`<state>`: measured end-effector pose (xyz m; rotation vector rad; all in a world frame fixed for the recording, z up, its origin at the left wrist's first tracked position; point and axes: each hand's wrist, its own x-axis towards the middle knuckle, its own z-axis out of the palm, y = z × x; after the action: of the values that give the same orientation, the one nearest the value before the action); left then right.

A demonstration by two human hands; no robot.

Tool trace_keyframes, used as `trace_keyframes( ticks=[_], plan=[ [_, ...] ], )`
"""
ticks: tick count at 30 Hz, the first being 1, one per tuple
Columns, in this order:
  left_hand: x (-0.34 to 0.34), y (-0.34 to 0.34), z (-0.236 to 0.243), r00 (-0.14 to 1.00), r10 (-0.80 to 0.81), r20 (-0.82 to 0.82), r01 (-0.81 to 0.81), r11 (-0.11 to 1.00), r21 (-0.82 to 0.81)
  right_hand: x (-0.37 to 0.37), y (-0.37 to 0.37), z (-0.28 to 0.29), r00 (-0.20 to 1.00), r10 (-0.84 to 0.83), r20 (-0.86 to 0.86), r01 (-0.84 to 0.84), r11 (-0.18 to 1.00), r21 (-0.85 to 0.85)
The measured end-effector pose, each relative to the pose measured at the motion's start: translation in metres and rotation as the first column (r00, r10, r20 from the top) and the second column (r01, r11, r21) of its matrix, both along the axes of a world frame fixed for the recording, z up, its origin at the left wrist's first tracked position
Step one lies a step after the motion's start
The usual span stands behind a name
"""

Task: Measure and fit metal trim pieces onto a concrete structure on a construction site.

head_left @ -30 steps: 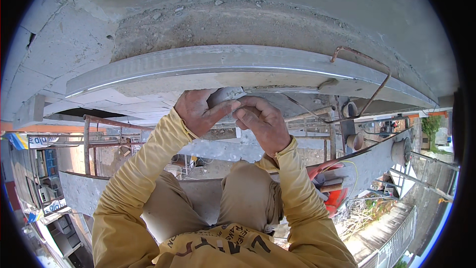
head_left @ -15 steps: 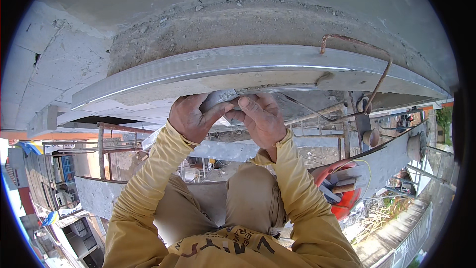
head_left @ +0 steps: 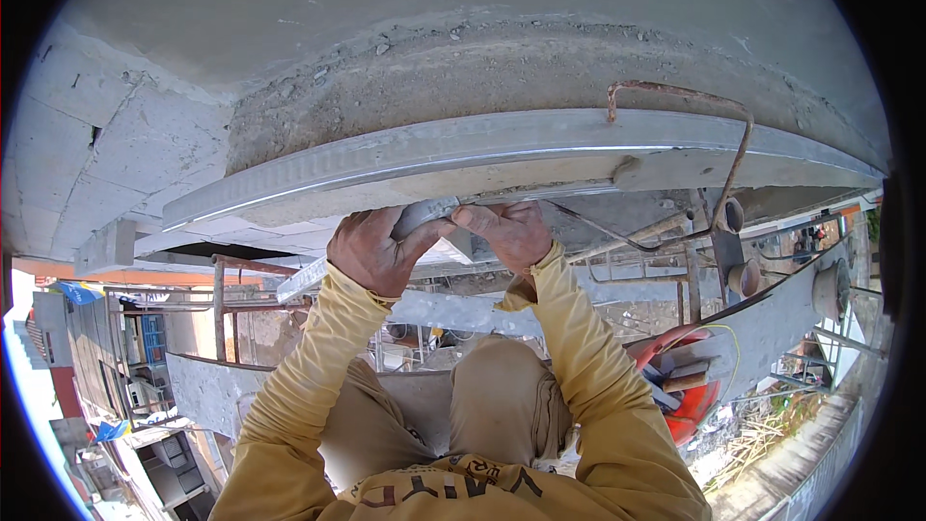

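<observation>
My left hand (head_left: 371,249) is closed around a short grey piece (head_left: 425,216), smooth and slightly curved, just under the concrete ledge's edge. My right hand (head_left: 511,234) has its fingers closed, the thumb reaching toward the grey piece's end; what is in it, if anything, is hidden. Above both hands a long metal straightedge (head_left: 434,156) runs along the ledge's front. A rusty bent-rod clamp (head_left: 743,140) hooks over it at the right.
Rough, crumbly mortar (head_left: 434,77) covers the ledge behind the straightedge. Below are scaffold planks (head_left: 212,388) and a rusty pipe (head_left: 219,314). A red bucket (head_left: 692,412) with tools hangs at the right. Buildings and ground lie far below.
The view has shifted, so the ledge and straightedge sit a little lower. My right hand has turned, its fingers drawn in closer; my left keeps its hold on the grey piece.
</observation>
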<state>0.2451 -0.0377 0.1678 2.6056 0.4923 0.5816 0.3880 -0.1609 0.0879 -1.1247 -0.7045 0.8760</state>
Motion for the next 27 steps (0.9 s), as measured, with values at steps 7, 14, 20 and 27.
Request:
trace_keyframes(
  ticks=[7, 14, 20, 27],
  plan=[
    [0.002, 0.001, -0.007, 0.999, -0.03, 0.019, 0.03, 0.999, 0.015, -0.003, 0.005, 0.0, 0.998, -0.057, -0.005, 0.057, 0.983, 0.177],
    [0.001, -0.001, -0.001, 0.999, -0.042, -0.028, 0.037, 0.99, -0.137, -0.003, 0.003, 0.002, 0.998, -0.032, 0.051, 0.024, 0.987, 0.159],
    [0.0, 0.002, 0.016, 0.986, -0.128, -0.107, 0.107, 0.977, -0.185, 0.004, 0.001, 0.005, 0.963, -0.039, 0.268, -0.013, 0.982, 0.189],
    [-0.005, 0.009, 0.004, 0.993, -0.082, -0.083, 0.078, 0.996, -0.052, 0.007, 0.006, 0.003, 0.976, 0.044, 0.212, -0.096, 0.966, 0.241]
  ],
)
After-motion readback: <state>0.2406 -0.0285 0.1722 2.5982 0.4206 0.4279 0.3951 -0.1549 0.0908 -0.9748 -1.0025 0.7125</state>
